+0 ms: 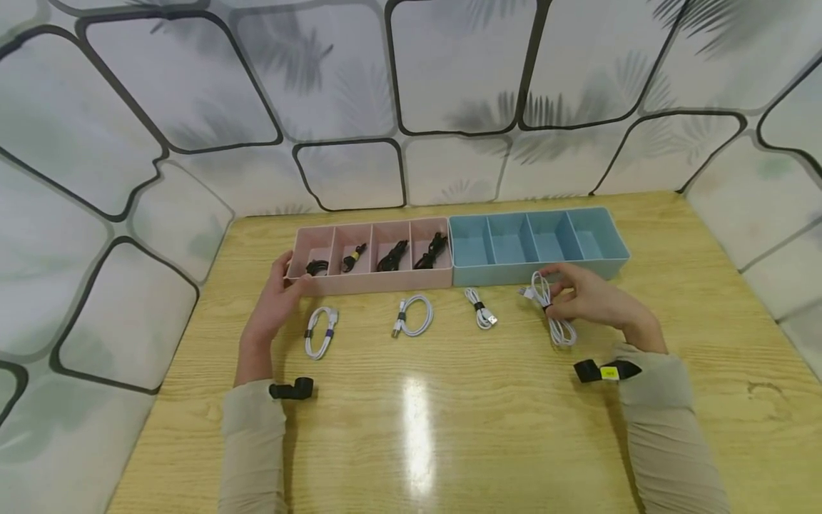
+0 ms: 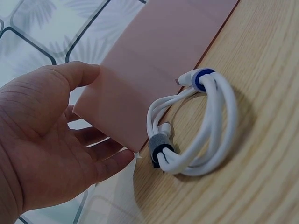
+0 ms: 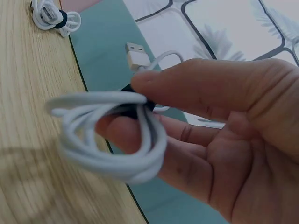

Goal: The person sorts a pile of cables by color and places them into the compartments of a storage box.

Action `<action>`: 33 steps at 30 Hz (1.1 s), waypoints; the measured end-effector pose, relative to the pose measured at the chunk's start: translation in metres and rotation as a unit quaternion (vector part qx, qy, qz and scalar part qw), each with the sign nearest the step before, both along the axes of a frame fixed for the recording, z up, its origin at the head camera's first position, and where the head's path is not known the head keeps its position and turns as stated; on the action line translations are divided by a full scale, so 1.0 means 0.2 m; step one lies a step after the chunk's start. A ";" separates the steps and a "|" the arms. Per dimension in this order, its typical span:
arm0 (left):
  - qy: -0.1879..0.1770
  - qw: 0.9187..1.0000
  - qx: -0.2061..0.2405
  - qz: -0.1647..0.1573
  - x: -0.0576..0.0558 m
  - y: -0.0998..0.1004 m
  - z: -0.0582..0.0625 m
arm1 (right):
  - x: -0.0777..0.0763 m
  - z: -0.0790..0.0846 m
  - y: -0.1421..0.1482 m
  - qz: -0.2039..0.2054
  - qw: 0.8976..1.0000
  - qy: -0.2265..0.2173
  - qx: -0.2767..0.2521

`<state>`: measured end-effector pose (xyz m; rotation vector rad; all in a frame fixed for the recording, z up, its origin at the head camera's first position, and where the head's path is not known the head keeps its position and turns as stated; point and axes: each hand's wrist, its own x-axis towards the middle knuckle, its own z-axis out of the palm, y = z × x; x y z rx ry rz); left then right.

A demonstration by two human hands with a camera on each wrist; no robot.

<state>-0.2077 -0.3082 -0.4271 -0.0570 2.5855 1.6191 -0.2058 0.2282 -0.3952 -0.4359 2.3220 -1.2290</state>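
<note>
My right hand pinches a coiled white USB cable at its black tie, between thumb and fingers, just in front of the blue divided box. Its USB plug sticks out past the thumb in the right wrist view. At the other side, my left hand holds the left end of the pink divided box, thumb on the front wall and fingers round the end. Close by that hand lies a white cable loop with a blue and a grey tie.
Bundled black cables sit in the pink box's compartments. Two more tied white cables, a round coil and a smaller bundle, lie on the wooden table before the boxes. A patterned wall rises behind.
</note>
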 end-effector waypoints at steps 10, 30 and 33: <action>0.006 1.000 -0.004 0.002 -0.01 -0.01 -0.01 | -0.02 0.01 -0.05 -0.039 0.997 0.023 -0.059; 0.011 1.000 0.003 0.005 0.00 -0.02 -0.02 | -0.14 0.07 -0.31 -0.213 0.955 -0.002 -0.206; 0.008 1.000 0.013 0.001 0.00 -0.02 -0.02 | -0.17 0.08 -0.36 -0.227 0.943 -0.024 -0.242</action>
